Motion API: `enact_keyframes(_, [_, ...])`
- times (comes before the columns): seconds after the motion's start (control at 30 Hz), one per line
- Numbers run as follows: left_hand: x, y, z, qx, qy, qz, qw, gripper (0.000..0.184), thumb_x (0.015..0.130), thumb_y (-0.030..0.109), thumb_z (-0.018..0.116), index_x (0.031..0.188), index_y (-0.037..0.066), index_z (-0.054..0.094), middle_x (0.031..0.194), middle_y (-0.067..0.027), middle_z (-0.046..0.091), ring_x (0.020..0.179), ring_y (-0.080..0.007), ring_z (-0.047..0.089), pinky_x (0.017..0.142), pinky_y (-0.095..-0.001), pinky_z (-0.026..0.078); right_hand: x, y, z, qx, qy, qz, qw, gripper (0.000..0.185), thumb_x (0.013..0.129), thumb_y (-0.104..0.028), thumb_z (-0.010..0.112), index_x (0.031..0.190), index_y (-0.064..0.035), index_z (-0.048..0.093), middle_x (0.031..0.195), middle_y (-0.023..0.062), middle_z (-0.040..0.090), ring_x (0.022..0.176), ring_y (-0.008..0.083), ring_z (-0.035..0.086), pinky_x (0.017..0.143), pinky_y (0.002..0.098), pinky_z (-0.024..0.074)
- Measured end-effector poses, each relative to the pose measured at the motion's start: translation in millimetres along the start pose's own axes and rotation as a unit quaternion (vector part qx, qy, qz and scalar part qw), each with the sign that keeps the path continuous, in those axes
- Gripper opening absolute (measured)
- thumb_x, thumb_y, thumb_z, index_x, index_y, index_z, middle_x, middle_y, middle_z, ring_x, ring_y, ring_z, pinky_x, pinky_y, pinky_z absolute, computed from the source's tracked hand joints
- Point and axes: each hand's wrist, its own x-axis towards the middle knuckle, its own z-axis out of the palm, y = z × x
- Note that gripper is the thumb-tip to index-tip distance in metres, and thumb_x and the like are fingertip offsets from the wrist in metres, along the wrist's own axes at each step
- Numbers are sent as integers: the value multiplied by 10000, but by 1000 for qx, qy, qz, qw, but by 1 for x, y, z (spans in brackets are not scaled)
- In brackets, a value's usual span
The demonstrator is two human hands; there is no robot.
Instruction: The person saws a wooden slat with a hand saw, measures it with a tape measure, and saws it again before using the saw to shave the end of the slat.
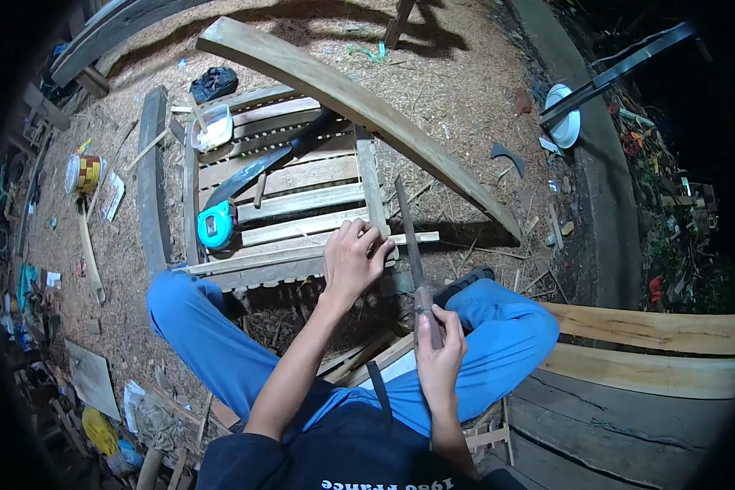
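My right hand (441, 351) is closed around the wooden handle of a long knife (410, 229), whose narrow dark blade points up and away from me. Just left of that blade, my left hand (353, 257) has its fingers curled onto a thin wooden strip (416, 238). The strip lies across the near end of a slatted wooden frame (302, 196), between my knees. A turquoise tape measure (216, 227) rests on the frame's left side. Beyond it lie a long dark blade (257, 167) and a short wooden stick (260, 189).
A heavy curved beam (343, 106) slants over the frame's far right corner. Another dark beam (153, 180) stands along the left. A white plastic tub (213, 128) sits at the far left corner. Planks (645, 347) lie at my right. Wood chips cover the ground.
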Motion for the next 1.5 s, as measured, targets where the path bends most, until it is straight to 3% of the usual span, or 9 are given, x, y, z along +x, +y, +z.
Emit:
enact_keyframes(0.17, [-1,1,-1,10,6,6,1000,249,875,308,859,840,95,735,906,-53,653,875,-278,647,763,-428,512,53,-6,41,-5,24,-30,999,220,1054,-137,671,1216,11,673,1097,243,684,997,455,683,880,491,543])
enact_keyframes(0.4, [-1,1,2,15,27,11,999,260,866,307,868,838,87,732,909,-62,653,860,-279,643,746,-431,503,-6,3,2,-8,-2,17,1000,160,1034,-91,664,1146,23,677,1081,234,691,1030,441,683,913,504,539])
enact_keyframes(0.57, [0,-1,1,7,17,13,1000,243,878,298,858,837,92,735,895,-58,656,857,-275,642,744,-425,497,50,-13,30,16,13,-12,1000,189,1031,-102,674,1174,21,668,1099,247,689,1026,455,679,914,503,535])
enact_keyframes(0.8, [-5,0,1,6,3,7,1000,246,898,313,838,871,90,737,938,-68,667,904,-283,648,777,-433,502,-9,8,-2,-13,5,5,1000,202,1010,-135,709,1154,6,697,1077,224,706,1026,430,691,910,495,539])
enact_keyframes(0.87, [0,1,-2,3,-4,4,1000,248,891,315,843,873,90,740,938,-72,666,902,-285,648,780,-432,503,23,-10,9,10,-1,13,1000,197,1015,-126,701,1150,16,686,1084,228,704,1030,436,689,915,500,538])
enact_keyframes(1.0, [0,-3,-2,-4,12,17,1000,247,884,304,855,853,92,732,907,-60,661,875,-281,648,763,-429,506,39,-12,19,11,16,-33,999,189,1027,-107,694,1135,45,662,1045,199,726,967,339,708,911,423,546])
enact_keyframes(1.07, [-1,-1,-2,-6,12,12,1000,250,886,306,855,855,91,731,908,-58,662,878,-280,648,765,-427,507,10,-8,-1,18,-6,-5,1000,209,1024,-113,688,1178,27,679,1116,239,708,1030,438,692,920,501,536])
enact_keyframes(1.33, [-4,0,0,1,5,9,1000,241,888,309,855,872,94,747,906,-57,667,880,-275,653,759,-426,508,44,-14,29,-4,5,-8,1000,188,1055,-136,664,1185,-2,678,1077,231,685,995,461,686,863,505,543])
enact_keyframes(1.5, [0,-1,0,5,16,11,1000,235,889,304,854,855,97,747,906,-55,671,871,-277,657,754,-427,511,-4,-15,-9,-10,-6,-20,1000,182,1052,-118,660,1181,10,679,1060,231,677,977,463,679,863,502,543])
